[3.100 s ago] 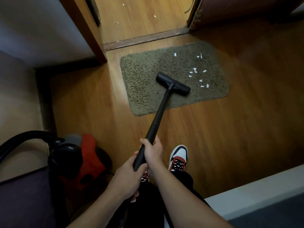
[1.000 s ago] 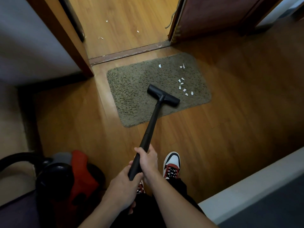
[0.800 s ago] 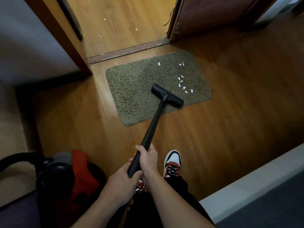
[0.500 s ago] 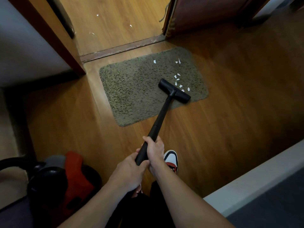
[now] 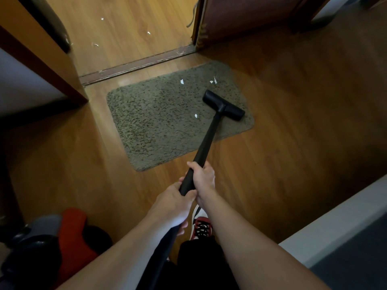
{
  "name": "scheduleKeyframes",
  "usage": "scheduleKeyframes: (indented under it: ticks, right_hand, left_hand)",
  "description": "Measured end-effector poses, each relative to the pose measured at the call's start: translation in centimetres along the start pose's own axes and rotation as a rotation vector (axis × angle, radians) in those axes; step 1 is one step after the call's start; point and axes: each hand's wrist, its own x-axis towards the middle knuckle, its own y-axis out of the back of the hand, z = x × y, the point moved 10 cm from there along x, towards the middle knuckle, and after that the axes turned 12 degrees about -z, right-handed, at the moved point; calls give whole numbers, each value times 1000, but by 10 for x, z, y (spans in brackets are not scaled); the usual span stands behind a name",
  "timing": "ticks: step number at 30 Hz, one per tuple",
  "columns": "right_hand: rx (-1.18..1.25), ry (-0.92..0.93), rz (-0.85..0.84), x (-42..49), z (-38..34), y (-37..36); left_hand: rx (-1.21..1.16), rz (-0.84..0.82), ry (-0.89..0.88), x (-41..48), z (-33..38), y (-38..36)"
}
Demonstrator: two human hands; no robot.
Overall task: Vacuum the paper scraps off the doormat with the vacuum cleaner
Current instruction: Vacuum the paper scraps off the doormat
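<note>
Nozzle [image 5: 223,105] on doormat [image 5: 159,122], left hand [image 5: 173,204], right hand [image 5: 203,178] gripping wand [image 5: 209,135]

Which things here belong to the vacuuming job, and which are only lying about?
For the job: doormat, paper scraps on it, nozzle, wand gripped by left hand and right hand, red vacuum body.
Just there: scraps beyond the threshold, shoe, door.

The wooden floor [image 5: 293,143] bears the doormat [image 5: 159,122], the red vacuum body [image 5: 75,233] and stray scraps [image 5: 148,33].
</note>
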Motion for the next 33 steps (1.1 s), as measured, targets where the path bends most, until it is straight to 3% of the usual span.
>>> scheduleKeyframes:
  ticks: [15,33]
  right_hand:
    - [-46,9,-9,23,-34,19]
    - [-36,-62,-59,-71,83,-58]
  left_hand:
    - [-50,-5,1,21,34,-11]
    - [128,1,-31,-59,-97,34]
